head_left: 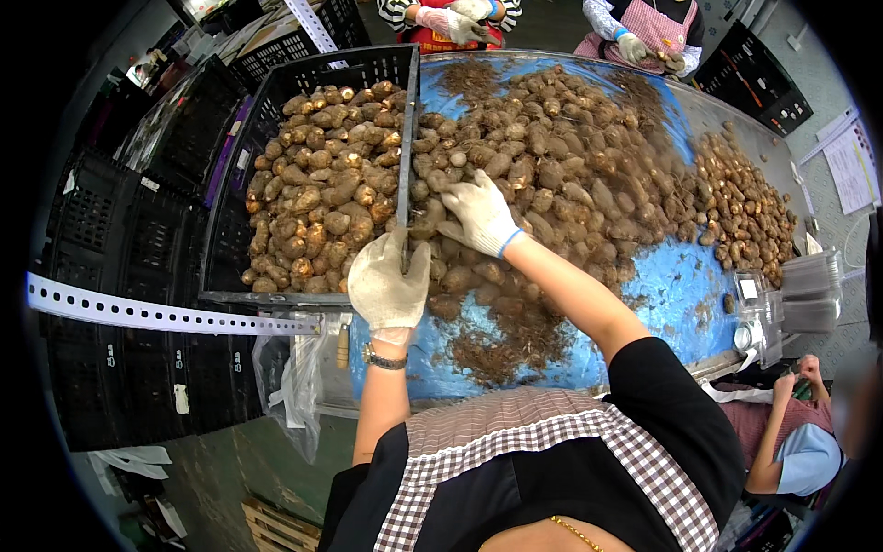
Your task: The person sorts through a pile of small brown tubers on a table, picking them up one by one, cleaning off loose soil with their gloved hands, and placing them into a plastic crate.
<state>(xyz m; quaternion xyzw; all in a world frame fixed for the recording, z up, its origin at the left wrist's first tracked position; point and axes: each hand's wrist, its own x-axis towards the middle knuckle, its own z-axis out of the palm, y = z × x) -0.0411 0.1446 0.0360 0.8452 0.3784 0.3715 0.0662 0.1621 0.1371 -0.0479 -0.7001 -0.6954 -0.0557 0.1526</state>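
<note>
My left hand point(390, 283), in a cream work glove with a watch at the wrist, lies at the near right corner of a black plastic crate point(405, 166). Its fingers stretch out along the crate's rim, with the thumb apart. The crate holds many small brown taro roots point(317, 193), some with orange cut ends. Just right of the crate wall, my right hand point(482, 217), gloved too, hovers over or touches a large heap of hairy taro roots point(561, 175). Its fingers point left and are spread. I see nothing held in either hand.
A blue sheet point(685, 285) covers the table, with loose root fibres point(506, 345) near me. Smaller taros point(740, 202) are heaped at right. Clear plastic boxes point(811, 293) stand beyond them. Co-workers' gloved hands point(455, 23) work across the table. A perforated metal strip point(166, 311) runs at left.
</note>
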